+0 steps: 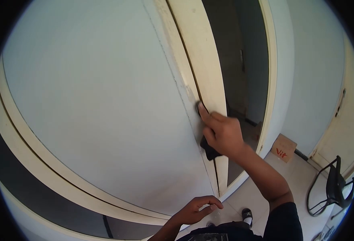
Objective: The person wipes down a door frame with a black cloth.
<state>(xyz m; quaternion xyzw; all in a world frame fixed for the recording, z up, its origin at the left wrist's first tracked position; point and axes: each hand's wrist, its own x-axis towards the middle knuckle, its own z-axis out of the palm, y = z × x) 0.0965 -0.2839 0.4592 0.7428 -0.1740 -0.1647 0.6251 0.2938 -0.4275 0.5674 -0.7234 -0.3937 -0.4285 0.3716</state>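
The right hand (224, 134), fingers curled nearly closed, grips a black object (210, 151) partly hidden beneath its palm, against the cream door edge (208, 74). The left hand (199, 209), loosely half-open, holds nothing visible.

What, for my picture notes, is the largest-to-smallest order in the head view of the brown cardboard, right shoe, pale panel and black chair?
Pale panel
Black chair
Brown cardboard
Right shoe

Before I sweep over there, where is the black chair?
In the head view, the black chair stands at the lower right, near the cream door and brown cardboard.
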